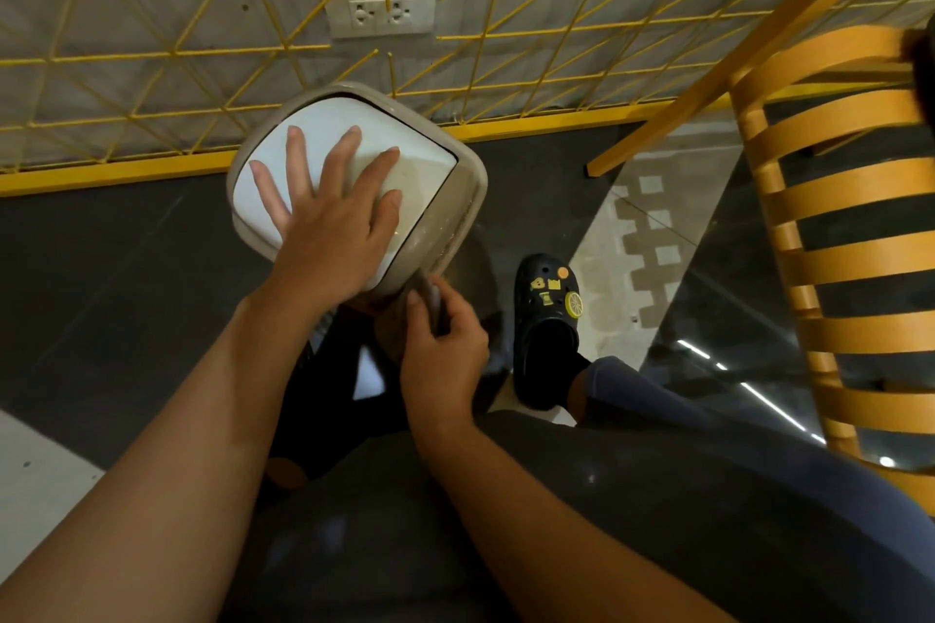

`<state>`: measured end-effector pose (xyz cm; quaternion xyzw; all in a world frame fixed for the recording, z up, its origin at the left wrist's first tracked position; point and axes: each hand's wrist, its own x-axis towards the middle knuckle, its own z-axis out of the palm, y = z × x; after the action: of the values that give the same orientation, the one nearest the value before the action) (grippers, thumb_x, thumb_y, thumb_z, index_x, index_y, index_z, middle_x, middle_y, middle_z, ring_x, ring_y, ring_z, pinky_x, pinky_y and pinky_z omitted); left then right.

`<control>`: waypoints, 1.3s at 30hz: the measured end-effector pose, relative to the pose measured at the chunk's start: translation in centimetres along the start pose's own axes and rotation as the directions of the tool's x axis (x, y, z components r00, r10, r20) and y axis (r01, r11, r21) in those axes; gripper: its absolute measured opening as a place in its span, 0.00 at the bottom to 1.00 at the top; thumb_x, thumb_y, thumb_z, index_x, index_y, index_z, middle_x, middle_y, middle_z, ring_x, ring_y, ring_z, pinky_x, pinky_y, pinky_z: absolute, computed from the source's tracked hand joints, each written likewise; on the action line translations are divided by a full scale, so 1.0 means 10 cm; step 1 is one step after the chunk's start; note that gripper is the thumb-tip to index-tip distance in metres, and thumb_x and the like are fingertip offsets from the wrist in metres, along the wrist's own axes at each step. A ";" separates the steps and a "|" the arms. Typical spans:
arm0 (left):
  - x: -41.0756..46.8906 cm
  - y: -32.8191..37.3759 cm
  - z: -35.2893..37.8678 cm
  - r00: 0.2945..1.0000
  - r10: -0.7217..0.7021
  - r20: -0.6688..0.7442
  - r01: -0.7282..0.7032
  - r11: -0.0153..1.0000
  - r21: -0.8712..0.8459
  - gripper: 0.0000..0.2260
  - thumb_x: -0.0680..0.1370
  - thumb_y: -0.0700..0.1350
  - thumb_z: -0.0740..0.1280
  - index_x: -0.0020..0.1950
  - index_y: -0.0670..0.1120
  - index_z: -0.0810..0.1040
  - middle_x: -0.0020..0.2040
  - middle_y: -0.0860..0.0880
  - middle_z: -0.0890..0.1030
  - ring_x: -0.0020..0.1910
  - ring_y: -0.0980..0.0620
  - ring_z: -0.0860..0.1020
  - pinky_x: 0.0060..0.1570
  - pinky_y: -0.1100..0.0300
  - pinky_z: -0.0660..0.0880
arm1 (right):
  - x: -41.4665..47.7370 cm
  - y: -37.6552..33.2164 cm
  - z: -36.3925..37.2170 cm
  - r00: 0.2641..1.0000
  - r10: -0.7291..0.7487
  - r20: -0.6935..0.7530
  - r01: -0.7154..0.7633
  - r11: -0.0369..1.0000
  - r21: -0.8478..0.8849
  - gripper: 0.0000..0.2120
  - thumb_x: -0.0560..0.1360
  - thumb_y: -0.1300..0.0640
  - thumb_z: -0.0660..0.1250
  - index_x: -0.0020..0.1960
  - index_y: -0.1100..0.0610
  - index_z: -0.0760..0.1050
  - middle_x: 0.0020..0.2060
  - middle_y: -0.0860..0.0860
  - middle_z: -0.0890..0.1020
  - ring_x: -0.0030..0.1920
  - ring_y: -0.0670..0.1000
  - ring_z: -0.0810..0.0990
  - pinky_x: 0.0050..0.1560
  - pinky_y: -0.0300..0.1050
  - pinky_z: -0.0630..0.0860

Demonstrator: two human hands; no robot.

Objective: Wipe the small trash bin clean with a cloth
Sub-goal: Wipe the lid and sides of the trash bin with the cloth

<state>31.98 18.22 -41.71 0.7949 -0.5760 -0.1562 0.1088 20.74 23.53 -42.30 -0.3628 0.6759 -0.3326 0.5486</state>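
Your left hand (329,218): fingers spread flat on lid (324,121) of bin (473,182). Your right hand (445,349): pinching cloth (397,329), bin's 5 o'clock. Dark floor (126,268); yellow grid (152,58) 12 o'clock; chair (835,228) 3 o'clock.

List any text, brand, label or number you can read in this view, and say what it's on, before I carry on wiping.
No legible text anywhere in this view.
Trash bin: lid and rim show no label or brand.
Cloth in the right hand: no print visible.
Wall outlet: no marking legible.
Black clog: yellow charms, one possibly letter-shaped, too small to read.
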 end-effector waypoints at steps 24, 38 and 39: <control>0.05 0.02 -0.04 0.997 -0.035 0.074 0.037 0.999 -0.029 0.19 0.81 0.53 0.47 0.72 0.60 0.55 0.76 0.54 0.48 0.73 0.42 0.33 0.65 0.40 0.28 | 0.61 -0.30 0.01 0.992 0.120 -0.050 -0.121 0.992 -0.027 0.06 0.76 0.60 0.63 0.49 0.56 0.78 0.42 0.52 0.81 0.45 0.50 0.80 0.47 0.45 0.77; 0.04 0.01 -0.02 0.999 -0.025 0.034 0.025 1.000 -0.006 0.19 0.80 0.54 0.48 0.72 0.60 0.56 0.76 0.53 0.51 0.74 0.41 0.36 0.66 0.39 0.31 | 0.66 -0.28 -0.06 1.000 -0.005 -0.022 -0.002 0.958 -0.287 0.10 0.75 0.60 0.64 0.54 0.56 0.79 0.47 0.55 0.83 0.45 0.49 0.79 0.51 0.44 0.77; 0.05 0.02 -0.02 0.999 -0.023 0.037 0.023 1.000 -0.005 0.19 0.80 0.54 0.48 0.72 0.60 0.56 0.76 0.53 0.51 0.74 0.41 0.36 0.66 0.39 0.31 | 0.74 -0.32 -0.08 1.000 -0.028 0.007 0.029 0.942 -0.335 0.10 0.75 0.60 0.64 0.54 0.57 0.80 0.46 0.55 0.83 0.46 0.51 0.80 0.52 0.48 0.78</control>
<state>32.04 17.73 -41.49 0.7982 -0.5683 -0.1737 0.0982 19.41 15.58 -43.11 -0.4610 0.7165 -0.2203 0.4749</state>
